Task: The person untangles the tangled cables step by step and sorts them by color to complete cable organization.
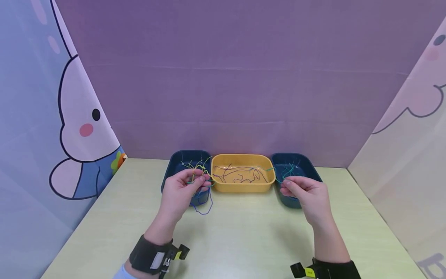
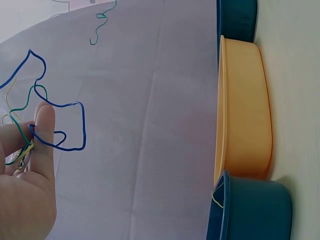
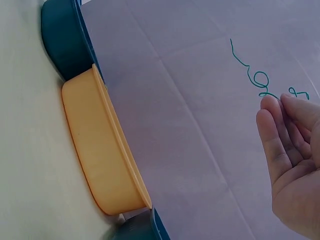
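Observation:
My left hand (image 1: 181, 190) pinches a tangled bundle of thin, bent wires between thumb and fingers, over the left dark blue tray. Among them are yellow wires (image 1: 202, 166), a green wire (image 2: 12, 117) and a blue wire (image 2: 84, 125) that loops out past the fingertips. My right hand (image 1: 308, 193) is raised in front of the right dark blue tray. Its thumb and fingertips pinch a single curly green wire (image 3: 261, 80), whose ends stick out on both sides.
A yellow tray (image 1: 242, 188) holding several dark purple wires (image 1: 240, 169) stands between the left dark blue tray (image 1: 168, 164) and the right dark blue tray (image 1: 308, 167). Behind them rises a purple cloth (image 1: 244, 97). The pale table (image 1: 244, 236) extends in front.

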### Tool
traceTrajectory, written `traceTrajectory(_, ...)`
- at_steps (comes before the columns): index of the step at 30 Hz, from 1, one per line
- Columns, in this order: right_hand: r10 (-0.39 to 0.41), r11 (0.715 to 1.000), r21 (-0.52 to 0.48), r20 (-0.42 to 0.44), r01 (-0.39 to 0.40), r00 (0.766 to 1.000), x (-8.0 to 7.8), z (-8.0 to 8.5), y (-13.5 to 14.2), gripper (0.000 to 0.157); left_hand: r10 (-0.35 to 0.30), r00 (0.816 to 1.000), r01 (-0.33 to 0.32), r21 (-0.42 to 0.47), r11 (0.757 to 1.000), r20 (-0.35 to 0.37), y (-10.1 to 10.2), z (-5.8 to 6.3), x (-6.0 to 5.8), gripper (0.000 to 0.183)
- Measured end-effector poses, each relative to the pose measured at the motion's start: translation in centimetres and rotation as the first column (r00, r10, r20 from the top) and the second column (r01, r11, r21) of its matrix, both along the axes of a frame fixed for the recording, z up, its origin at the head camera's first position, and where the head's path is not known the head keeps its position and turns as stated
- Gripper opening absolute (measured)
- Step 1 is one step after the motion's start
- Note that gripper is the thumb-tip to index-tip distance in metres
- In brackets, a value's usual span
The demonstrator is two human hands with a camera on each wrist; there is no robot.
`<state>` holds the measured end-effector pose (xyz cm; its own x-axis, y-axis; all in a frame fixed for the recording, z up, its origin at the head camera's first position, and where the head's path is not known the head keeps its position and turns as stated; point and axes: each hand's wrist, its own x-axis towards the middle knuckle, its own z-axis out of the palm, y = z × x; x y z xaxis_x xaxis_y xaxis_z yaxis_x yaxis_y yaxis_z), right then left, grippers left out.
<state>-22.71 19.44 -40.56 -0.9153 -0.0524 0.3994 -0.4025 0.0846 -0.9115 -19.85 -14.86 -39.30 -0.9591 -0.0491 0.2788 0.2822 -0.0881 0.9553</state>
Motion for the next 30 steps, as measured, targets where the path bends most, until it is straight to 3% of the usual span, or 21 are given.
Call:
traceTrajectory(5,-0.094,0.991,0.102,0.047,0.088,0.994,-1.0,0.0,1.0,0.027,-0.020,0.999,0.020,0.016,1.000,-0.032,0.2,-0.3,-0.1,0.024)
traceTrajectory(11,-0.189,0.951,0.267,0.105,0.155,0.976,-3.7,0.0,3.5,0.038,-0.014,0.999,0.014,0.006,1.000,-0.040,0.3,-0.2,0.0,0.022)
traceTrajectory(21,-0.253,0.903,0.399,0.205,0.156,0.945,-7.3,-1.6,6.4,0.037,-0.029,0.999,0.029,0.008,1.000,-0.032,0.2,-0.3,0.2,0.022)
traceTrajectory(30,-0.285,0.872,0.472,0.271,0.131,0.919,-8.9,-3.6,7.7,0.041,-0.030,0.999,0.031,0.010,0.999,-0.039,0.3,-0.3,0.2,0.023)
